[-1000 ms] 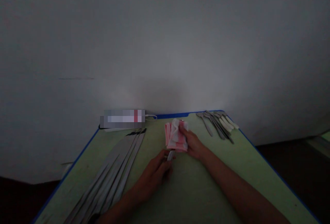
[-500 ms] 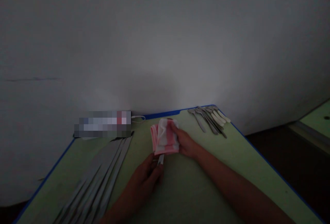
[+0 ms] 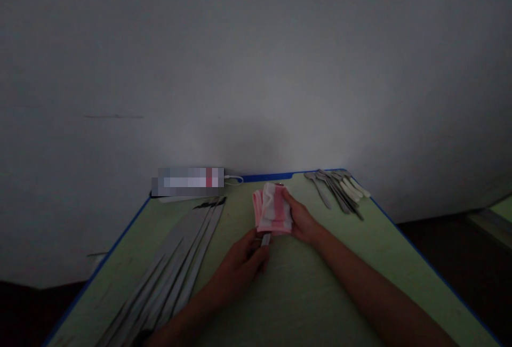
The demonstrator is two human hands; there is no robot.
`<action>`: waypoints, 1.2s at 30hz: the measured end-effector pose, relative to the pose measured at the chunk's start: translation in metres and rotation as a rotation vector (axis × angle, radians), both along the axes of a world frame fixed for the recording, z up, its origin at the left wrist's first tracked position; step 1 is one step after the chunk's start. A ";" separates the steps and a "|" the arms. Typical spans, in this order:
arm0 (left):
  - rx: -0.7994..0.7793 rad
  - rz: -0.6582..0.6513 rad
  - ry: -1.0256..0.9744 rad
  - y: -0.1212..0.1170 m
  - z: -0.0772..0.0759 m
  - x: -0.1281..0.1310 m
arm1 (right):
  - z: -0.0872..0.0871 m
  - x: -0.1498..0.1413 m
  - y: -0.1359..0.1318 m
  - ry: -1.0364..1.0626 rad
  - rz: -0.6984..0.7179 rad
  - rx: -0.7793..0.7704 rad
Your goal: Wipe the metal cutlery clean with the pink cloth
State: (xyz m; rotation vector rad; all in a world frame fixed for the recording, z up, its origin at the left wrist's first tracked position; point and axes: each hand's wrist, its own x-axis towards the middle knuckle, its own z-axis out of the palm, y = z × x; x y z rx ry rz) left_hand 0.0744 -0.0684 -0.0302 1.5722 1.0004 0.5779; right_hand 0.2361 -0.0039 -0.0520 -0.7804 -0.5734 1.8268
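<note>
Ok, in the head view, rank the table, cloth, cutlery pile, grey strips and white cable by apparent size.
Largest to smallest:
1. Table
2. Grey strips, reaching closer to the camera
3. Cloth and cutlery pile, too alike to rank
4. White cable

The view swings back left, so the table sits farther right than half a second ago. The right hand has its thumb nearer the edge of the cloth than a second ago, and more pink stripe shows.
</note>
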 end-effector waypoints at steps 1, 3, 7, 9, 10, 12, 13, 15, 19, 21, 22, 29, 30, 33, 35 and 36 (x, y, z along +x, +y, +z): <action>-0.003 0.001 -0.011 0.000 0.000 0.000 | 0.000 0.000 0.000 -0.004 0.000 -0.008; -0.013 0.028 -0.025 0.000 -0.003 0.000 | -0.002 0.000 0.001 -0.004 0.004 -0.010; -0.041 0.160 -0.130 0.002 -0.012 0.001 | -0.007 0.001 0.005 0.035 0.027 0.066; -0.036 0.230 -0.206 0.003 -0.016 0.002 | -0.009 0.003 0.006 0.054 0.035 0.086; -0.030 0.259 -0.229 0.003 -0.017 0.002 | -0.010 0.003 0.006 0.057 0.039 0.091; -0.018 0.287 -0.245 0.004 -0.017 0.002 | -0.011 0.004 0.005 0.041 0.048 0.106; -0.014 0.286 -0.240 0.004 -0.016 0.002 | -0.011 0.004 0.005 0.026 0.057 0.114; -0.006 0.270 -0.225 0.003 -0.014 0.001 | -0.011 0.004 0.004 -0.001 0.069 0.122; -0.021 0.263 -0.229 0.002 -0.011 0.002 | -0.011 0.002 0.002 -0.013 0.033 0.104; -0.032 0.274 -0.234 0.002 -0.010 0.002 | -0.011 0.001 0.002 -0.012 0.023 0.107; -0.038 0.281 -0.233 0.002 -0.009 0.002 | -0.011 0.001 0.002 -0.013 0.027 0.106; -0.077 0.294 -0.262 0.004 -0.013 0.002 | -0.006 0.001 0.002 0.000 0.026 0.090; -0.073 0.293 -0.262 0.004 -0.014 0.002 | -0.005 0.001 0.002 0.008 0.024 0.092; -0.066 0.314 -0.241 0.004 -0.015 0.002 | -0.004 0.000 0.003 0.042 0.017 0.079; -0.066 0.327 -0.240 0.004 -0.014 0.002 | -0.005 0.000 0.003 0.060 0.013 0.063; -0.068 0.326 -0.245 0.004 -0.014 0.002 | -0.006 0.000 0.004 0.064 0.010 0.062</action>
